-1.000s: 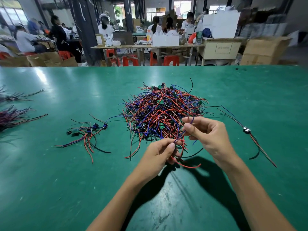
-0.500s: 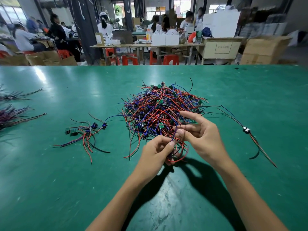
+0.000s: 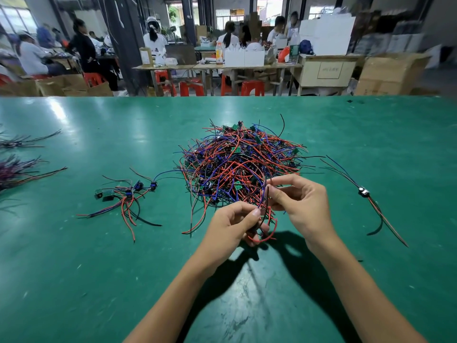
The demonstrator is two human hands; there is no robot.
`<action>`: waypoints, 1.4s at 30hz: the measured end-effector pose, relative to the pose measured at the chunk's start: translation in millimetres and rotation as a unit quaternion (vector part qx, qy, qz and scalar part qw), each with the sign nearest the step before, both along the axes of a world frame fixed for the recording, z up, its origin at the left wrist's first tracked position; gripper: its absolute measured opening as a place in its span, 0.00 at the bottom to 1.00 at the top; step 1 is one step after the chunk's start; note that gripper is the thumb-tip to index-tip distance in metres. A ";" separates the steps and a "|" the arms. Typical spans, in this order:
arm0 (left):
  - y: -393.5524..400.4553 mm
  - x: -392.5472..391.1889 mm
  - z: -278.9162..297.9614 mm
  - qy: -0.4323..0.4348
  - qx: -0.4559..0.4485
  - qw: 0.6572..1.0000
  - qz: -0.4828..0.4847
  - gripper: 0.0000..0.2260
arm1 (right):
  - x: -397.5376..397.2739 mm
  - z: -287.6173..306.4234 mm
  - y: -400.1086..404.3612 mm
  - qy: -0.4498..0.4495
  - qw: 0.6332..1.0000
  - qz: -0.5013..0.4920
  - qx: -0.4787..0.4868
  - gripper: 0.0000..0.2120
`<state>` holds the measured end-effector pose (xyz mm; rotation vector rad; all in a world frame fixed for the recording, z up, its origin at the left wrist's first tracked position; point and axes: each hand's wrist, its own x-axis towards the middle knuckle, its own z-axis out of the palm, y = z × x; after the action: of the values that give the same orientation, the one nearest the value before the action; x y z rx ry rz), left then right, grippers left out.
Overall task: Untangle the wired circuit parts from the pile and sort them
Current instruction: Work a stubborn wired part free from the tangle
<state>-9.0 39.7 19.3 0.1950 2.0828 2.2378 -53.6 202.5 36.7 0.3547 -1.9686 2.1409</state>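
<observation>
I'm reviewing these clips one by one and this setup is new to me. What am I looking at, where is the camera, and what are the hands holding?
There is no machine here: a person works with bare hands. The one camera sits on the person's head, looking forward and down, so the arms enter from the bottom. On the green table lies a big pile of red, blue and black wired circuit parts. A small group of separated parts lies to its left, one single part to its right, and dark wire bundles at the far left edge. The left hand and right hand both pinch wires at the pile's near edge. Other workers sit at tables behind.
</observation>
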 end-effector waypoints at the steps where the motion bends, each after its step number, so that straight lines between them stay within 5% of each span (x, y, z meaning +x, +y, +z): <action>1: -0.6 -0.2 -0.7 0.001 0.000 1.000 -0.001 0.09 | 0.6 -1.0 -1.9 -0.003 1.000 0.000 -0.009 0.04; 9: -2.0 -1.4 -4.2 0.019 0.008 1.000 0.023 0.08 | 5.6 -6.1 -12.7 -0.032 0.997 0.065 0.000 0.12; 13: -0.9 -0.2 -2.6 0.036 0.018 0.999 0.022 0.09 | 7.6 -7.0 -12.1 0.020 0.979 -0.014 0.203 0.04; 15: -0.7 0.0 -1.6 0.027 0.033 0.999 0.017 0.09 | 7.9 -4.3 -6.8 0.054 0.961 -0.060 0.264 0.09; 28: -6.0 -2.7 -3.8 0.015 0.031 0.999 0.040 0.09 | 14.4 -4.7 -20.7 -0.034 0.979 0.080 0.182 0.11; 42: -1.9 0.3 -1.0 0.032 -0.010 0.999 0.025 0.14 | 24.5 -12.5 -36.2 -0.034 0.987 -0.003 0.160 0.15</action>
<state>-8.7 37.8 18.3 0.2176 2.1654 2.2668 -29.1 166.3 24.1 0.3276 -2.3522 1.8540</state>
